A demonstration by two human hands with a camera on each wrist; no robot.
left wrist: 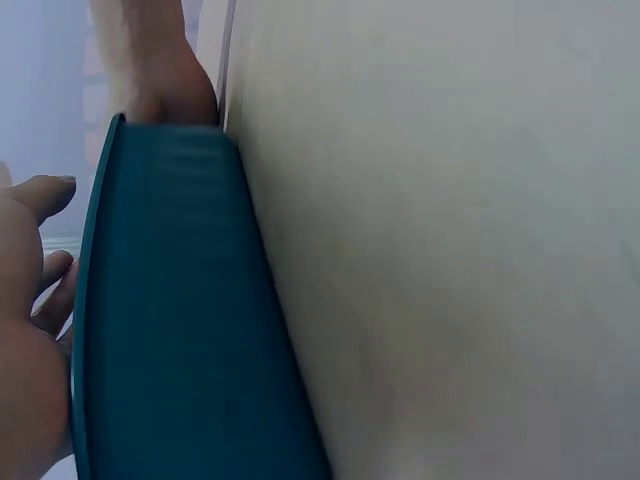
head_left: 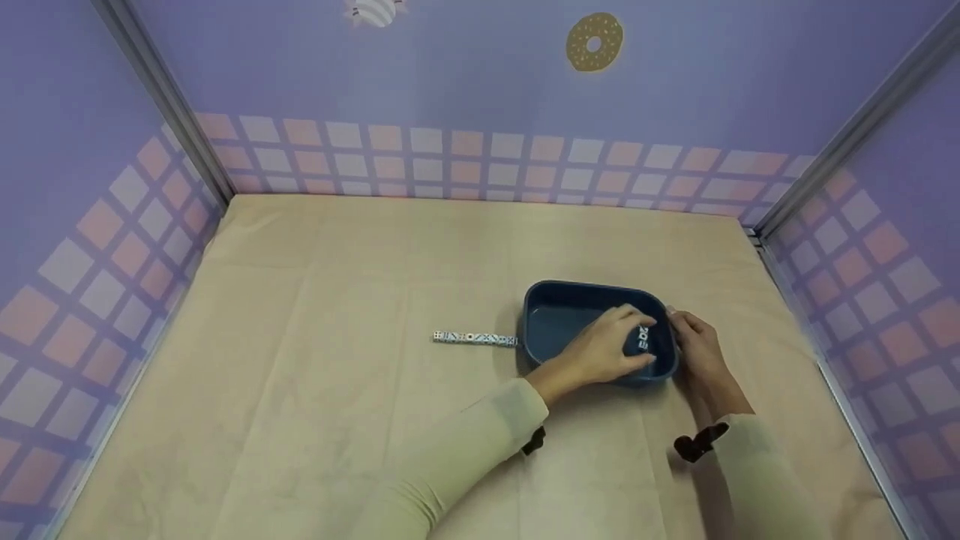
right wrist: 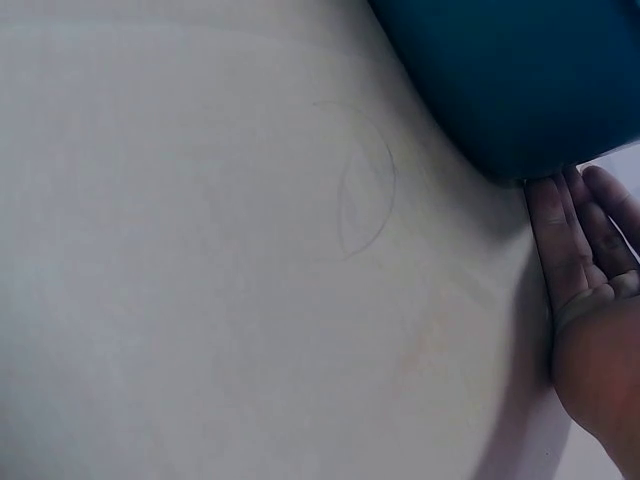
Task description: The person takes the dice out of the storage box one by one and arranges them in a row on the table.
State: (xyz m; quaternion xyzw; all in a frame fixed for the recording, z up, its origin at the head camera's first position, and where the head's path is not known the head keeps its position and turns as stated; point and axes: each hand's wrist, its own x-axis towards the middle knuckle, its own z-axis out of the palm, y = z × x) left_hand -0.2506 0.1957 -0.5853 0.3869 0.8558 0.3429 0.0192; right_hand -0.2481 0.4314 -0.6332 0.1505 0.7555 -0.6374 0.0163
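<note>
A dark blue rectangular tub (head_left: 559, 330) sits on the cloth right of centre. My left hand (head_left: 600, 345) reaches over its near wall, thumb and fingers spread apart. Between them, at the tub's right end, lies a small cluster of white dice (head_left: 643, 337). In the left wrist view, the left hand (left wrist: 25, 330) shows above the rim, and the tub's outer wall (left wrist: 180, 300) fills the left side. My right hand (head_left: 701, 345) is at the tub's right wall. Its fingers (right wrist: 560, 235) extend straight against the tub's lower corner in the right wrist view.
A straight row of white dice (head_left: 475, 339) lies on the cloth, running left from the tub's left wall. The beige cloth (head_left: 337, 300) covers the table. Purple panels with pink and white checks (head_left: 465, 165) stand at the back and both sides.
</note>
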